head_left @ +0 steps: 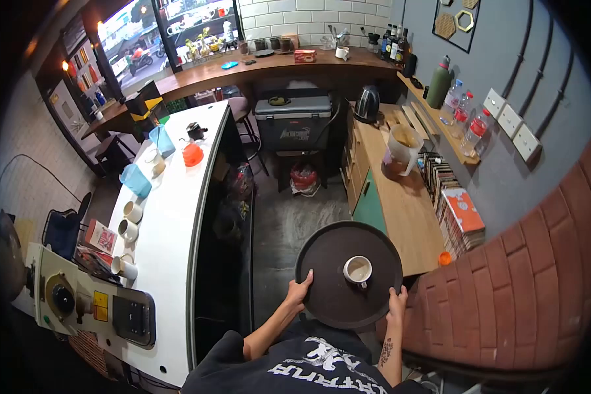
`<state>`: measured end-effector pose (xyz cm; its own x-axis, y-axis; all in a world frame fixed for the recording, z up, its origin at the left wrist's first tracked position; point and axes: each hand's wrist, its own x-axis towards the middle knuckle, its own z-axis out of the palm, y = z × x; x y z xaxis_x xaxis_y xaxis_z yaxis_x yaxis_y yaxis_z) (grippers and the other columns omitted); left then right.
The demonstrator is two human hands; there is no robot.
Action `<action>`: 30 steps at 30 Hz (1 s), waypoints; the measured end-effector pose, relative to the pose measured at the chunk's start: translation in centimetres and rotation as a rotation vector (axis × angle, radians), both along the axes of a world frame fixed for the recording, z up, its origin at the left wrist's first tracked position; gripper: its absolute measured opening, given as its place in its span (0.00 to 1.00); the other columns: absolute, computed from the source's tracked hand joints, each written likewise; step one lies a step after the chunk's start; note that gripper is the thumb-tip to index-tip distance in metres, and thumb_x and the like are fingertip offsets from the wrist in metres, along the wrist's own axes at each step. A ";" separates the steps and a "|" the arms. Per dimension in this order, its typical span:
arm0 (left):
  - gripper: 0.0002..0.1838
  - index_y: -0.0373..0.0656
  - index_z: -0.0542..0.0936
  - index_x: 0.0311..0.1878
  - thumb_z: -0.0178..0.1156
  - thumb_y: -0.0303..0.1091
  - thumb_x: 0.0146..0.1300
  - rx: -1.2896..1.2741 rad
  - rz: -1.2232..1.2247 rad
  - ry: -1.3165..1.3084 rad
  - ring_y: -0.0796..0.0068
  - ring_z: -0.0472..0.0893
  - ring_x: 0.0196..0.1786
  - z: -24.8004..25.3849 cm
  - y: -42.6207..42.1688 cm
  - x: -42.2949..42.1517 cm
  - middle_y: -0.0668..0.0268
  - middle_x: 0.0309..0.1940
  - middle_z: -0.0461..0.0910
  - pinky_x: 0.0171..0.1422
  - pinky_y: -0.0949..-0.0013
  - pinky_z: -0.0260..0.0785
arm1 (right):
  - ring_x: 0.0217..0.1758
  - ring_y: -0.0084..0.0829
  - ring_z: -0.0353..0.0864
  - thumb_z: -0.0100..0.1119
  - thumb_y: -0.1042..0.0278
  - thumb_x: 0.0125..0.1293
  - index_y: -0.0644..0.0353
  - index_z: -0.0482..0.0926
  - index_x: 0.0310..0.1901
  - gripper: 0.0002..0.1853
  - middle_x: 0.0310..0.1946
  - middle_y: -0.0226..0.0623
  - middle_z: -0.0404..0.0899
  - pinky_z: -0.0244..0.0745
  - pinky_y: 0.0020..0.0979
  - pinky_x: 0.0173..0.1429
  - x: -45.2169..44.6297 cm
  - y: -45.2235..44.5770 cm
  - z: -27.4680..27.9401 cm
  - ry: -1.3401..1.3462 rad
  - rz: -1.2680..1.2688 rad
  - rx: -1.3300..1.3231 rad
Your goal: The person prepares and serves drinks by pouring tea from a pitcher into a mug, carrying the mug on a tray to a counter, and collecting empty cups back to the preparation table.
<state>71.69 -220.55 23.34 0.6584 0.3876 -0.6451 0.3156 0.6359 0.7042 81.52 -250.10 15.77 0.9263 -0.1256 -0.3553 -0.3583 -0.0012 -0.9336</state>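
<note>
A round dark brown serving tray (328, 302) is held out in front of my body, over the floor between the two counters. My left hand (300, 291) grips its left rim, the thumb on top. On the opposite side, my right hand (397, 305) is closed on the right rim. One white mug (358, 270) stands upright on the tray, right of the middle, its handle toward me. Its inside looks pale with some brownish residue. The fingers under the tray are hidden.
Along the white counter (171, 262) at left stand several mugs, blue containers (135, 180) and a grey machine (92, 299). To the right, a wooden counter (400, 217) carries a pitcher (401, 152) and a kettle (368, 104). A brick wall (505, 295) curves close beside my right arm.
</note>
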 end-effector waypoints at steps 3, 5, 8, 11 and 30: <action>0.38 0.23 0.71 0.59 0.70 0.49 0.59 0.050 -0.016 0.153 0.56 0.81 0.52 -3.4 0.0 4.9 0.46 0.51 0.79 0.56 0.54 0.77 | 0.74 0.45 0.59 0.57 0.71 0.68 0.72 0.56 0.70 0.33 0.71 0.56 0.59 0.56 0.38 0.74 2.8 -0.4 -2.1 0.094 0.001 -0.123; 0.37 0.23 0.73 0.57 0.70 0.49 0.59 0.017 -0.029 0.114 0.55 0.81 0.52 -4.4 0.1 7.6 0.45 0.51 0.79 0.56 0.53 0.77 | 0.76 0.47 0.55 0.56 0.70 0.68 0.71 0.54 0.71 0.34 0.72 0.56 0.54 0.54 0.40 0.75 5.9 -0.5 -3.0 0.140 0.025 -0.211; 0.36 0.23 0.74 0.56 0.70 0.49 0.59 0.086 -0.099 0.124 0.56 0.82 0.50 -4.8 -0.2 11.4 0.45 0.50 0.80 0.55 0.54 0.77 | 0.76 0.48 0.54 0.56 0.69 0.68 0.71 0.52 0.72 0.35 0.73 0.55 0.54 0.52 0.41 0.76 8.6 -0.7 -4.6 0.186 0.041 -0.227; 0.36 0.24 0.74 0.56 0.70 0.49 0.59 0.076 -0.173 0.137 0.57 0.82 0.49 -4.6 -0.4 15.9 0.46 0.49 0.80 0.54 0.54 0.77 | 0.77 0.49 0.53 0.55 0.69 0.68 0.73 0.51 0.72 0.36 0.73 0.56 0.52 0.52 0.42 0.77 10.1 0.6 -1.1 0.300 -0.043 -0.304; 0.49 0.26 0.57 0.69 0.66 0.56 0.60 -0.146 -0.645 0.260 0.48 0.74 0.61 -13.2 -1.4 38.2 0.41 0.63 0.67 0.61 0.46 0.73 | 0.36 0.36 0.81 0.58 0.61 0.69 0.63 0.71 0.61 0.23 0.42 0.45 0.77 0.76 0.37 0.45 20.1 6.6 0.2 -0.009 -0.313 -0.685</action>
